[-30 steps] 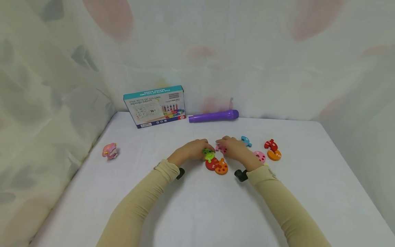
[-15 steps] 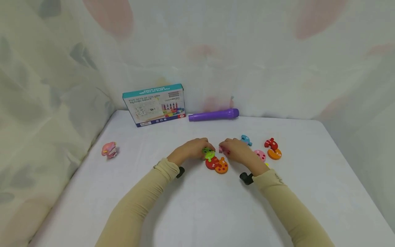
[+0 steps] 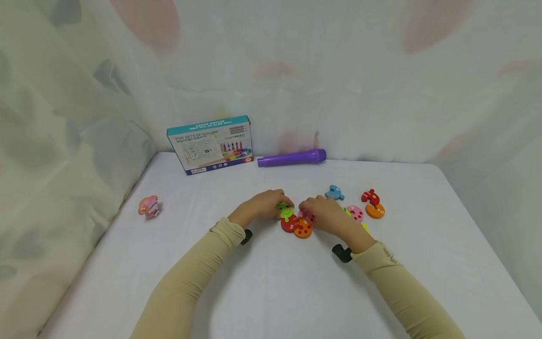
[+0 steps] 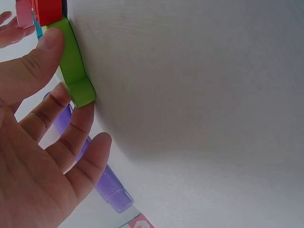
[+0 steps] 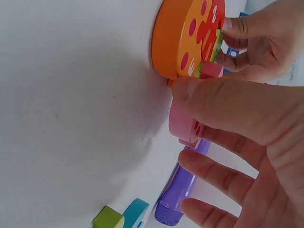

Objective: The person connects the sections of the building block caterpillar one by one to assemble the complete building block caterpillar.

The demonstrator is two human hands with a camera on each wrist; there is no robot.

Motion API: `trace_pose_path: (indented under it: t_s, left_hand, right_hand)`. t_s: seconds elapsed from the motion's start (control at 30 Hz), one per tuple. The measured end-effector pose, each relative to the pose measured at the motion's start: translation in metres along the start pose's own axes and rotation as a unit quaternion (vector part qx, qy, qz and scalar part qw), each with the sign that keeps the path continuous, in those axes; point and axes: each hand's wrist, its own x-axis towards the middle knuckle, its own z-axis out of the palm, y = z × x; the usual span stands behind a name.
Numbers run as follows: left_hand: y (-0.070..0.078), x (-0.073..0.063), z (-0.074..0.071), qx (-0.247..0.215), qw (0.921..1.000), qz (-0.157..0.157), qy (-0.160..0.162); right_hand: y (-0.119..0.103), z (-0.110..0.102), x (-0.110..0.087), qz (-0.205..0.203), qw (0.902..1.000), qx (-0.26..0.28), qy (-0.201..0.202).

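Observation:
My left hand (image 3: 266, 205) holds the green puzzle piece (image 3: 285, 212) with a smiling frog-like face, thumb on one side and fingertips on the other. Joined below it is a red piece (image 3: 290, 224) numbered 2, followed by an orange spotted piece (image 3: 302, 230) numbered 3. With its thumb and forefinger, my right hand (image 3: 325, 214) pinches a pink spotted piece (image 5: 183, 118). In the right wrist view the pink piece lies against the orange one; whether they interlock cannot be told. The right hand's other fingers are spread apart.
Right of the hands lie a blue piece (image 3: 335, 192), a pink piece (image 3: 354, 213), a red piece (image 3: 370, 197) and an orange piece (image 3: 375, 211). Behind them rest a purple toy microphone (image 3: 292, 158) and a cardboard box (image 3: 210, 146). A pink figurine (image 3: 148, 207) is at left.
My right hand has brought the pink piece nearer to me, up against the orange piece, and its wrist has swung right. The left hand stays on the green piece.

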Motion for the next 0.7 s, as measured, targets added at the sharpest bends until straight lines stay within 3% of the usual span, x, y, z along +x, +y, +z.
trace_pose_path:
  t_s: [0.37,0.7]
  left_hand:
    - [-0.001,0.001,0.001,-0.004,1.0,0.005,0.003]
    - [0.001,-0.002,0.0,-0.012,0.9999,0.004,0.002]
  right_hand:
    - [-0.002,0.005,-0.001,-0.006,0.9989,-0.046,-0.005]
    - [0.001,0.012,-0.003,-0.002,0.9997,-0.022,-0.006]
